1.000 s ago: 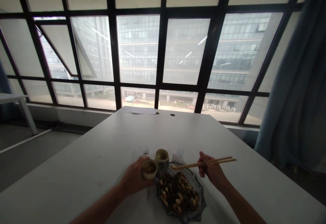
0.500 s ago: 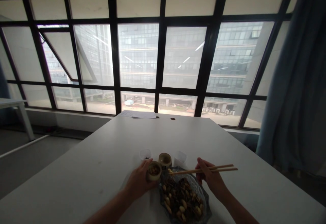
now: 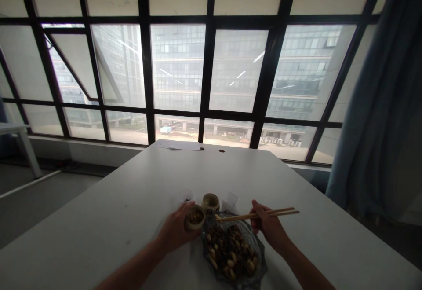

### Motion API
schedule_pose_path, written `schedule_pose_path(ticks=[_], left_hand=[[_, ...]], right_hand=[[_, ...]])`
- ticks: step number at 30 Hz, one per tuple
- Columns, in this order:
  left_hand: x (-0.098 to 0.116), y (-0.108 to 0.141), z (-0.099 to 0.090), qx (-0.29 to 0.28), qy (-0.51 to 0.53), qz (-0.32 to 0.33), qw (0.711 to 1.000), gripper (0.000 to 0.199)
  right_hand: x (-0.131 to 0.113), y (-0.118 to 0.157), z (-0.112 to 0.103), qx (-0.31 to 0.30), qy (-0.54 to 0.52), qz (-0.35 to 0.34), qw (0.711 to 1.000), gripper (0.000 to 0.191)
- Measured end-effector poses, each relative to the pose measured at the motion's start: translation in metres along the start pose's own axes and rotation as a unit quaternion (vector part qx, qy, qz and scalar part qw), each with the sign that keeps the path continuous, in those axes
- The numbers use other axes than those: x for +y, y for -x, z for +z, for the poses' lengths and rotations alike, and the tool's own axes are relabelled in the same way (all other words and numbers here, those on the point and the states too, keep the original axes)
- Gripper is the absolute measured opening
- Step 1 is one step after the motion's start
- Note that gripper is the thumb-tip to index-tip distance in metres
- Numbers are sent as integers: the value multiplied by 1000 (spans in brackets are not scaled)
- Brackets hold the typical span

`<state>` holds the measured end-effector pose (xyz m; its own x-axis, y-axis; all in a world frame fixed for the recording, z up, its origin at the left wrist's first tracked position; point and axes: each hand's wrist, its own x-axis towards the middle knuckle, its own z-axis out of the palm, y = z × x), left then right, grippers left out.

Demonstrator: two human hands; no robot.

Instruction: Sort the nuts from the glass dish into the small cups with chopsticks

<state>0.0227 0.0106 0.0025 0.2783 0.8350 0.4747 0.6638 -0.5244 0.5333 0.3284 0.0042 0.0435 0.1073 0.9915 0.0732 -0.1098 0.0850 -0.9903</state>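
Observation:
My left hand [image 3: 175, 228] is closed around a small tan cup [image 3: 195, 218] with brownish pieces inside, tilted slightly at the left rim of the plate. In my right hand [image 3: 267, 225] is a pair of wooden chopsticks [image 3: 273, 213], pointing left. Their tips pinch a small pale piece [image 3: 216, 218] just above the far left edge of a clear scalloped glass plate [image 3: 258, 248]. A mix of dark dried bits and pale nut-like pieces [image 3: 232, 259] fills that plate. Another tan cup [image 3: 210, 203] stands just behind the held one.
Two clear plastic cups stand behind the plate, a left one [image 3: 185, 196] with dark bits and a right one [image 3: 230, 201]. White papers [image 3: 178, 145] lie at the far end of the white table [image 3: 132, 193]. A blue curtain [image 3: 359, 127] hangs at the right.
The view has shifted slightly, so everything sits a little further left and up. My left hand still holds the cup, and the chopsticks keep the pale piece near the plate's far edge.

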Motion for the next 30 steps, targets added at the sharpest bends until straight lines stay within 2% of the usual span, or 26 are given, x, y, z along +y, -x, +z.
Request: schedule_pose_path(ticks=[9, 15, 21, 26, 30], left_hand=[[-5, 5, -6, 5, 6, 36, 999, 69], [-6, 4, -6, 10, 14, 43, 999, 68], [3, 2, -10, -5, 30, 30, 999, 68], [7, 2, -11, -12, 38, 15, 999, 67], [5, 1, -10, -16, 47, 14, 999, 68]], right_hand=[[3, 1, 0, -46, -7, 40, 998, 57], [-5, 2, 4, -2, -33, -9, 999, 59], [-14, 18, 25, 51, -29, -109, 992, 57], [-18, 42, 50, 17, 65, -150, 986, 57], [-14, 51, 65, -34, 138, -141, 980, 60]])
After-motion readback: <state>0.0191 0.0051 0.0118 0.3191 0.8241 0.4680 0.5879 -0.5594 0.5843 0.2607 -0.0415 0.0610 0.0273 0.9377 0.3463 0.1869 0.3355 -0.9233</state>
